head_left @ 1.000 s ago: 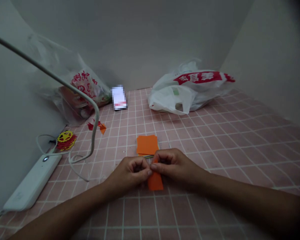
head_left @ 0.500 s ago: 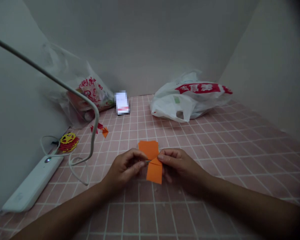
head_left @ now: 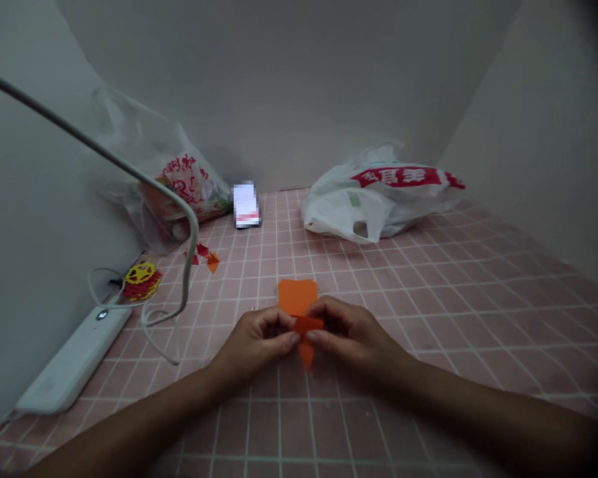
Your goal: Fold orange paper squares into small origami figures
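A small folded piece of orange paper (head_left: 307, 326) is pinched between both hands, its narrow pointed end hanging down toward me. My left hand (head_left: 265, 335) grips its left side between thumb and fingers. On the other side, my right hand (head_left: 347, 332) pinches the paper's right edge. Just beyond the fingers, a flat orange paper (head_left: 297, 295) with notched upper corners lies on the pink tiled surface (head_left: 259, 431); its near edge is partly hidden.
Small folded red and orange papers (head_left: 212, 261) lie left, near yellow and red cut-out shapes (head_left: 142, 279). A cable (head_left: 104, 154) arches above a white power bank (head_left: 74, 362). Behind stand a lit phone (head_left: 246, 202), a clear plastic bag (head_left: 189, 182) and a white bag (head_left: 343, 209).
The held paper has turned: its wide square lower flap now shows as a narrow point. Both hands have drawn closer together around it. The flat orange paper stays in place.
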Demonstrator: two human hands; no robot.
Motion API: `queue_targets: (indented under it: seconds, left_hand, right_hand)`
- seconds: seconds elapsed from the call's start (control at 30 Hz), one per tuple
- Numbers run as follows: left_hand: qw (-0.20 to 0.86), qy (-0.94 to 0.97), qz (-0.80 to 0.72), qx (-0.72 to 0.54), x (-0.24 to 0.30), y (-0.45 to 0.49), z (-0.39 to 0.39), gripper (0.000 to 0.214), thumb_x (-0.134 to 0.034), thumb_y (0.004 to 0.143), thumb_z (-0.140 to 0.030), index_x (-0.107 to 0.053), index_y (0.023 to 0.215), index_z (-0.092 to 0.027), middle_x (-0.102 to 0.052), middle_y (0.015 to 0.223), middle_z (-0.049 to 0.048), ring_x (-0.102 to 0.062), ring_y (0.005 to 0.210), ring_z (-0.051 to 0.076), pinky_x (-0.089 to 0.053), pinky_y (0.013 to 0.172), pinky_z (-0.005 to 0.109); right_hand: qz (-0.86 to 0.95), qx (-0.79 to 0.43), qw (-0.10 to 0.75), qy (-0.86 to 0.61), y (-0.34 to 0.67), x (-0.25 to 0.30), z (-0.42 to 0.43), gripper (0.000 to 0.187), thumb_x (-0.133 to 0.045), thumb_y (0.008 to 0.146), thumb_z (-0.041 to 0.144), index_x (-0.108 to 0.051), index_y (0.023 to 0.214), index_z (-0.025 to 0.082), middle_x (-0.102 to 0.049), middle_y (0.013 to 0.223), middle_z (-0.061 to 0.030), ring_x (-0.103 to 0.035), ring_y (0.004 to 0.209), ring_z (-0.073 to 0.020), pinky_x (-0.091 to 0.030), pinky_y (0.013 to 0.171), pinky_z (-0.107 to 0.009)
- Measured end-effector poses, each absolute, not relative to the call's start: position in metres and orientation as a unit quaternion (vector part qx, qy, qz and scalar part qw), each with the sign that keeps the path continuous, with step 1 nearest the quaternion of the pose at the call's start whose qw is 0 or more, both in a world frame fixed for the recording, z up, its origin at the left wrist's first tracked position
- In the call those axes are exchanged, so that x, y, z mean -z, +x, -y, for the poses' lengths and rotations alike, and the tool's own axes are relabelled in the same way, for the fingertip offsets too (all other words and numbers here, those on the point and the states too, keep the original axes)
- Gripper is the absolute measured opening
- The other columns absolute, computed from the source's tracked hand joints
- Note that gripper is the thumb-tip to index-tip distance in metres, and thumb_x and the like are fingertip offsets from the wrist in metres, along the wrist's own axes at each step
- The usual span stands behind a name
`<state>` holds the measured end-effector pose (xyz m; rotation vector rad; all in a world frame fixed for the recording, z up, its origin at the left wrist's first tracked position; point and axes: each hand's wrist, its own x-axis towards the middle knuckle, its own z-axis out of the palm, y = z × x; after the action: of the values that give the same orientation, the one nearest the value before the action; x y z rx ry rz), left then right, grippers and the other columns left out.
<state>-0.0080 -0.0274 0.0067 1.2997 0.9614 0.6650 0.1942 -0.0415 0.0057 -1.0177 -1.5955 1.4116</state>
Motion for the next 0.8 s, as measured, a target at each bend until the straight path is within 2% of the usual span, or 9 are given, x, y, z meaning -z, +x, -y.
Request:
queue_targets:
  seconds: [0.13, 0.2, 0.3, 0.47, 0.67, 0.8]
  left_hand:
    - [0.669, 0.530, -0.430, -0.296, -0.0055, -0.0061, 0.0267, 0.021, -0.073, 0.074, -0.027, -0.059, 0.085, -0.016, -0.057, 0.071, -0.0036, -0.051, 0.061, 0.009, -0.039, 0.060, 0.023]
    - [0.670, 0.524, -0.430, -0.301, -0.0054, -0.0063, 0.0264, 0.021, -0.073, 0.074, -0.027, -0.059, 0.085, -0.017, -0.055, 0.068, -0.0047, -0.049, 0.060, 0.009, -0.038, 0.059, 0.022]
    - [0.678, 0.520, -0.428, -0.295, -0.0038, -0.0078, 0.0262, 0.018, -0.072, 0.075, -0.027, -0.060, 0.085, -0.017, -0.055, 0.070, -0.0040, -0.049, 0.060, 0.009, -0.038, 0.059, 0.022]
    - [0.683, 0.532, -0.409, -0.289, -0.0001, -0.0100, 0.0262, 0.015, -0.072, 0.078, -0.027, -0.064, 0.087, -0.017, -0.060, 0.078, -0.0015, -0.055, 0.068, 0.011, -0.041, 0.065, 0.023]
    - [0.711, 0.493, -0.392, -0.312, 0.0021, -0.0121, 0.0261, 0.013, -0.072, 0.080, -0.025, -0.065, 0.088, -0.018, -0.064, 0.081, -0.0007, -0.058, 0.067, 0.010, -0.046, 0.066, 0.024]
    - [0.722, 0.477, -0.389, -0.317, 0.0012, -0.0122, 0.0265, 0.015, -0.073, 0.079, -0.024, -0.064, 0.088, -0.017, -0.065, 0.080, -0.0001, -0.060, 0.065, 0.010, -0.049, 0.065, 0.024]
  right_hand:
    - [0.646, -0.525, 0.374, -0.410, 0.1915, -0.0017, 0.0427, 0.008, -0.055, 0.085, 0.021, -0.061, 0.081, 0.018, -0.061, 0.079, -0.0020, -0.055, 0.073, -0.0156, -0.041, 0.066, -0.029]
    - [0.617, -0.554, 0.379, -0.410, 0.1906, 0.0002, 0.0430, 0.005, -0.057, 0.083, 0.019, -0.060, 0.087, 0.019, -0.059, 0.078, -0.0003, -0.053, 0.069, -0.0140, -0.040, 0.062, -0.027]
    - [0.579, -0.601, 0.374, -0.404, 0.1905, 0.0013, 0.0430, 0.011, -0.057, 0.086, 0.023, -0.058, 0.096, 0.021, -0.058, 0.077, 0.0012, -0.051, 0.065, -0.0121, -0.038, 0.057, -0.024]
    - [0.588, -0.592, 0.377, -0.403, 0.1910, 0.0005, 0.0421, 0.004, -0.059, 0.084, 0.021, -0.062, 0.087, 0.020, -0.058, 0.079, 0.0000, -0.051, 0.062, -0.0116, -0.040, 0.056, -0.024]
    - [0.611, -0.553, 0.422, -0.379, 0.1919, 0.0018, 0.0421, 0.017, -0.057, 0.085, 0.016, -0.072, 0.086, 0.023, -0.071, 0.087, -0.0018, -0.063, 0.077, -0.0148, -0.047, 0.070, -0.028]
    - [0.622, -0.539, 0.422, -0.380, 0.1938, 0.0032, 0.0430, 0.021, -0.057, 0.083, 0.014, -0.075, 0.085, 0.024, -0.073, 0.083, -0.0013, -0.066, 0.074, -0.0149, -0.049, 0.069, -0.028]
